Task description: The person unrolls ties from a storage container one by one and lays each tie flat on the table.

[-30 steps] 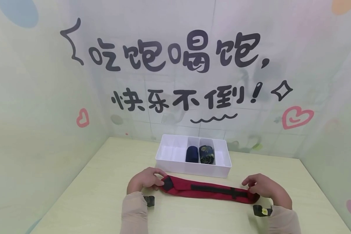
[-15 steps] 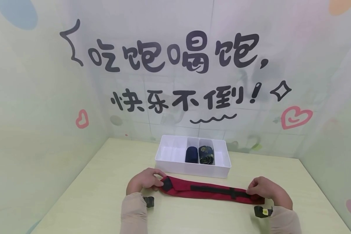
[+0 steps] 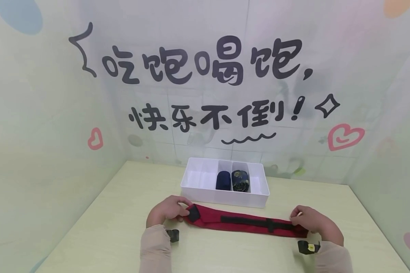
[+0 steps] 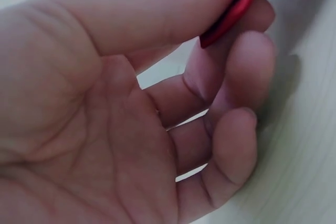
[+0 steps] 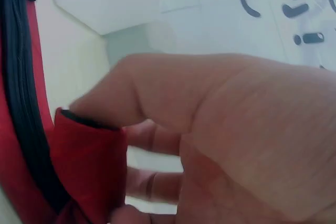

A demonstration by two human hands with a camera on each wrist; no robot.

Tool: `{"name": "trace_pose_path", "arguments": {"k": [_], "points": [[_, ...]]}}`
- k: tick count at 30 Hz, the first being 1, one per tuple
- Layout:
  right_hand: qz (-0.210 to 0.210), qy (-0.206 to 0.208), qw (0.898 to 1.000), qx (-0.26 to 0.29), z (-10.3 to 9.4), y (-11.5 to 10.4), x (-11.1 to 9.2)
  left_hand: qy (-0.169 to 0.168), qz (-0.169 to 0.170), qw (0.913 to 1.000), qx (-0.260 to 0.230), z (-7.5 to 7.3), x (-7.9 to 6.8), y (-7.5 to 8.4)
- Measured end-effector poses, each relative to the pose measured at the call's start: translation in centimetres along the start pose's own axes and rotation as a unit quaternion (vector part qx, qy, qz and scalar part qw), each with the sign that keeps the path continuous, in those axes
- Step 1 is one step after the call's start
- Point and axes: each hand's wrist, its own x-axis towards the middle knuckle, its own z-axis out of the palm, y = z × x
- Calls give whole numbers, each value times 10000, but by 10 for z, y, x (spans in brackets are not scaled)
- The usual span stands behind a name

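A long red necktie [image 3: 210, 224] lies across the table, with a black strip along its middle and a short black loop [image 3: 270, 225] crossing it. My left hand [image 3: 169, 209] pinches its left end, which bears a dark patch, between thumb and fingers. In the left wrist view the red tip [image 4: 227, 22] shows under the thumb, the other fingers curled below. My right hand [image 3: 312, 220] pinches the right end. Seen from the right wrist, that end is a folded flap [image 5: 89, 156] of red cloth with a dark inner side, held under the thumb.
Behind the necktie stands a white divided box [image 3: 222, 196]. Its compartments hold a navy roll [image 3: 223, 181] and a dark patterned roll [image 3: 240, 181]. Walls with printed lettering enclose the pale wooden table [image 3: 130, 197]. Both wrists carry small black devices.
My right hand has moved slightly right and its thumb and fingers have come together on the necktie's right end, drawing it out a little straighter. The left hand keeps its grip.
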Motion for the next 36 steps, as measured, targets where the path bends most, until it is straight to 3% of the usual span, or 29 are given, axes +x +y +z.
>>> {"name": "trace_pose_path", "arguments": {"k": [5,18,22,29,36], "points": [[-184,-79,9995,238,-6,8,-4,194,-132,9997,-104,0,1,-4],[-87,161,9995,272,-18,23,-11,797,-165,9962,-300,-11,-2,-13],[-59,153,9995,264,-20,24,-9,874,-171,9958,-204,-14,-3,-13],[-57,236,9988,431,-19,20,-8,1137,-40,9927,400,-22,-8,-18],[-205,186,9979,593,-19,19,-5,1226,-64,9918,340,-27,-10,-21]]}}
